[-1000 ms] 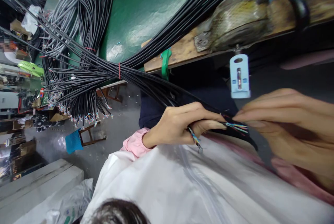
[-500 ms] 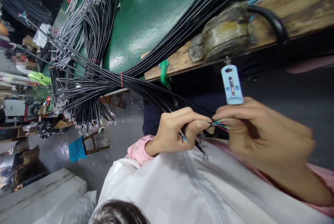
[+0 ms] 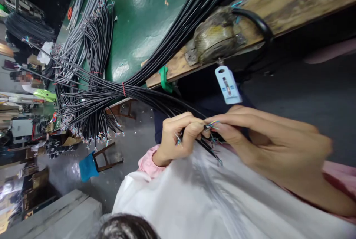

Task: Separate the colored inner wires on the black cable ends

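My left hand point(image 3: 180, 135) pinches the end of a black cable between thumb and forefinger, and another stripped cable end sticks out of its curled fingers. Thin coloured wires point(image 3: 213, 124) fan out of the pinched end. On these wires the thumb and forefinger of my right hand point(image 3: 258, 140) are closed. More black cable ends point(image 3: 210, 149) hang below the hands, over the white apron point(image 3: 178, 198). They belong to a long bundle of black cables point(image 3: 150, 95), tied with a red band point(image 3: 124, 89), that runs back across the table edge.
A light-blue slotted plate point(image 3: 228, 85) juts from a tape-wrapped device point(image 3: 214, 38) on the wooden board point(image 3: 294, 5). A green clamp point(image 3: 165, 78) grips the board's edge. Bundles of grey cables point(image 3: 76, 42) lie on the green table point(image 3: 139, 20). A blue stool point(image 3: 88, 166) stands on the floor.
The view has shifted, so the table and the device sit further left. Both hands stay together at the cable end; my right fingers now cover more of the coloured wires.
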